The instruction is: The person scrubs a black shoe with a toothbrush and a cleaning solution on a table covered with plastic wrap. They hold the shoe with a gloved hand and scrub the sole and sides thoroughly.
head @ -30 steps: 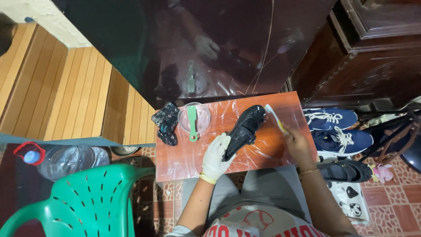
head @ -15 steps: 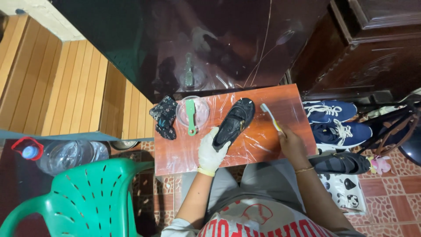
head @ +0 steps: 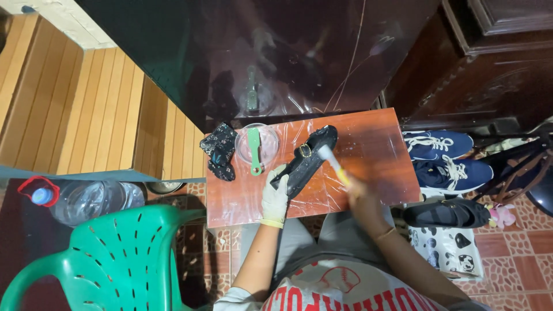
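Note:
My left hand [head: 275, 194], in a white glove, grips the heel end of a black shoe [head: 306, 159] with a gold buckle, holding it tilted on a small reddish table [head: 377, 167] covered with clear plastic. My bare right hand [head: 358, 190] holds a toothbrush [head: 333, 163] with a yellow handle, its bristle end against the side of the shoe. The right hand is blurred with motion.
A clear bowl [head: 266, 138] with a green brush [head: 254, 151] across it and a dark patterned cloth [head: 220, 150] sit at the table's left end. Blue sneakers [head: 443, 158] and a black shoe [head: 444, 213] lie on the tiled floor to the right. A green plastic chair [head: 115, 259] and a water bottle [head: 80, 201] are at the left.
The shoe has been turned onto its side, buckle showing. My right hand moved left and brought the toothbrush from the air onto the shoe.

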